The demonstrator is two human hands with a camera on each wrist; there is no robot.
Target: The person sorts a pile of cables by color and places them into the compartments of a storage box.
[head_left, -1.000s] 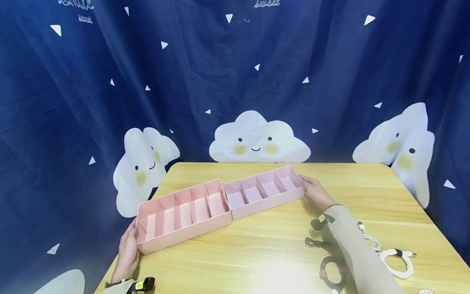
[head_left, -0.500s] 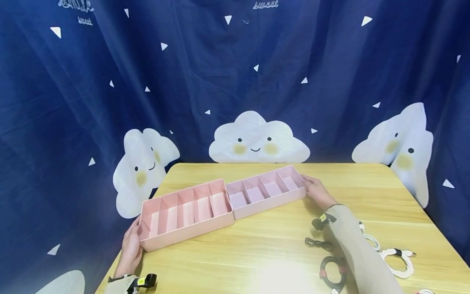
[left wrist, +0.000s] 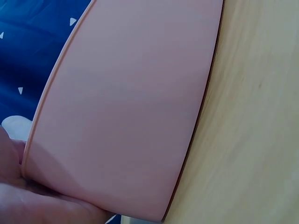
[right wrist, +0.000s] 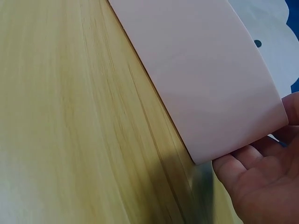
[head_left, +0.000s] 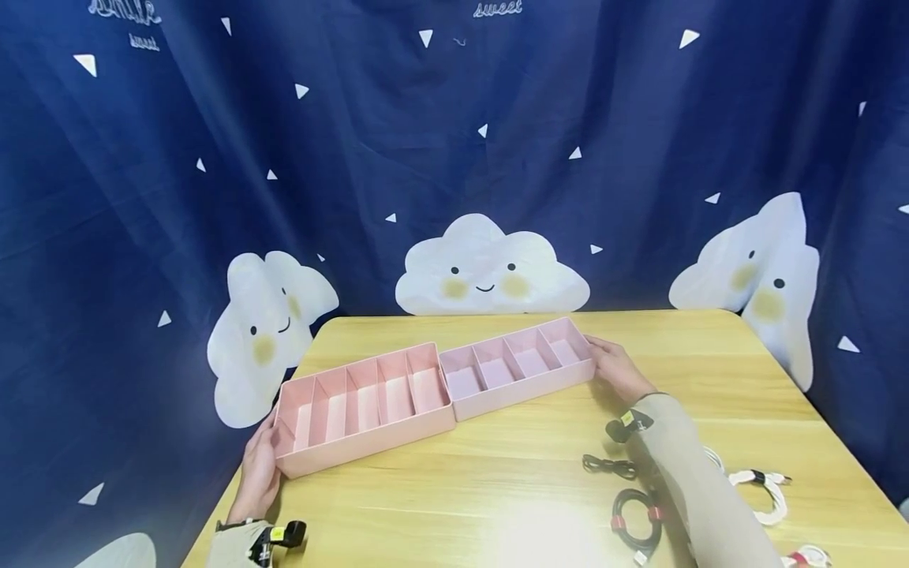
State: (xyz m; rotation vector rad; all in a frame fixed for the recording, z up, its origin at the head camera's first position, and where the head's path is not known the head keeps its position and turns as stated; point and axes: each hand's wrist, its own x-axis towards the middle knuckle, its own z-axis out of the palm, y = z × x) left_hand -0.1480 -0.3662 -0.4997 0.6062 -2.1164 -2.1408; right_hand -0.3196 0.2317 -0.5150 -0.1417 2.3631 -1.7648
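A pink divided organizer box [head_left: 365,450] stands slantwise on the table, its compartments bare. Its right end meets a narrower lilac divided box [head_left: 525,390], also with nothing inside. My left hand [head_left: 257,472] grips the pink box by its left end; in the left wrist view the hand [left wrist: 42,200] shows at the corner of the long wall. At the lilac box's far right end, my right hand [head_left: 619,372] holds the end wall. The right wrist view shows curled fingers [right wrist: 247,161] against that end and a digit at the rim.
On the wooden table [head_left: 469,493], near my right forearm, lie a black bundled cable [head_left: 609,467], a black coiled cable with red ties [head_left: 632,544] and several white coiled cables [head_left: 777,505]. Behind the table hangs a blue curtain [head_left: 369,150] with clouds.
Both boxes have shifted slightly to the right, the pink one's left end also a little away from me. My left hand has moved along with it. The head view has turned slightly right.
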